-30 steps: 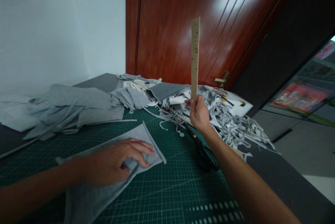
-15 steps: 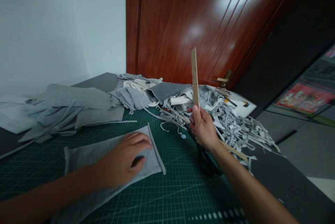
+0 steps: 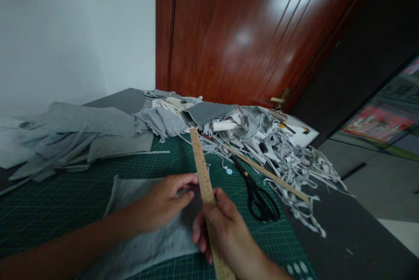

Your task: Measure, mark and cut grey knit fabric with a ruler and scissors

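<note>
My right hand [image 3: 222,223] is closed around a wooden ruler [image 3: 200,162], which slants over the right side of a grey cloth piece [image 3: 157,245]. My left hand [image 3: 172,199] rests on that cloth, its fingers stretched toward the ruler and its thumb apart from them. The fingertips reach close to the ruler's left side. The cloth's right edge is partly hidden behind the ruler and my right hand. Beneath the cloth is a green cutting mat [image 3: 140,162] with a printed grid. Black scissors [image 3: 262,201] lie on the mat, right of my right hand.
Grey cloth pieces [image 3: 88,123] lie to the left. At the back is a heap of grey and white fabric [image 3: 212,114], with tangled fabric strips [image 3: 294,162] at the right. A second wooden strip [image 3: 271,175] lies beside the scissors. A brown door [image 3: 222,40] stands behind.
My right hand has brought the ruler down and left, from upright in the air to over the cloth. The cloth and my left hand have shifted slightly right. The scissors are now uncovered.
</note>
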{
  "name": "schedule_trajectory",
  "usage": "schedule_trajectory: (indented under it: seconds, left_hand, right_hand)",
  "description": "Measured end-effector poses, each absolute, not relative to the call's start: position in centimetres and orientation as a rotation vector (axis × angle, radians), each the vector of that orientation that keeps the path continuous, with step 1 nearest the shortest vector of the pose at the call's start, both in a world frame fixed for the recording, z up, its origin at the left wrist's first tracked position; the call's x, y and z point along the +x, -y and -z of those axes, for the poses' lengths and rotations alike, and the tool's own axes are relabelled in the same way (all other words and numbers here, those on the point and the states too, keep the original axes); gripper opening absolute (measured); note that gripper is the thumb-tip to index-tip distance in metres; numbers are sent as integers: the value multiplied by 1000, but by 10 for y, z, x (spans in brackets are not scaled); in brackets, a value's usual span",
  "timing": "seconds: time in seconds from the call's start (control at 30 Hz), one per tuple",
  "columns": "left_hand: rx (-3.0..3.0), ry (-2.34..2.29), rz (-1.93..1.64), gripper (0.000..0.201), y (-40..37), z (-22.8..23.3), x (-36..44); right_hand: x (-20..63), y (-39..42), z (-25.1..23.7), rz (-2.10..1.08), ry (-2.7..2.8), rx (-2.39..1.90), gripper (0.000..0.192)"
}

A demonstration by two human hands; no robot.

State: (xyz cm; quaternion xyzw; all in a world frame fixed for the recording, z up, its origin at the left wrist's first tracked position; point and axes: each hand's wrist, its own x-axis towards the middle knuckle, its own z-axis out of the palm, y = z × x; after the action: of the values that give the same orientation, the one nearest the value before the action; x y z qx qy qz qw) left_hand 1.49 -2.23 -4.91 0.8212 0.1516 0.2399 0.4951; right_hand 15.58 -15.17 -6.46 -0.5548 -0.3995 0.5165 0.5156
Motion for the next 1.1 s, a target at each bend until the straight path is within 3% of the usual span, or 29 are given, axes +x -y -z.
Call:
schedule_trajectory:
  seconds: [0.1,0.2,0.3,0.33,0.47,0.6,0.87,1.1]
  left_hand:
    - [1809,-493,-638,30,17,56,16]
    - [1834,-545,-616,53,17,64,13]
    - [1890,-462,-585,73,15,72,9]
    - [1896,-423,-577,74,15,74,8]
    - [2052,-344,-583,52,15,72,10]
    - [2376,-296,-592,32,20,63,11]
    - [2481,-301,-563,34,31,62,10]
    - [2485,-405,-695,53,37,63,10]
  right_hand:
    - [153,154,69,-1189,1181,-1317,40]
    - [164,158,53,-1099,1652,-1331,38]
    - [181,157,37,-766,1951,-1371,21]
    - [187,156,35,-653,2000,-1387,10]
    - [204,150,36,-412,2153,-1474,34]
    - [214,151,39,-344,2191,-1519,30]
    - [218,155,47,-124,2289,-1674,20]
    - [200,163,59,106,2353,-1769,41]
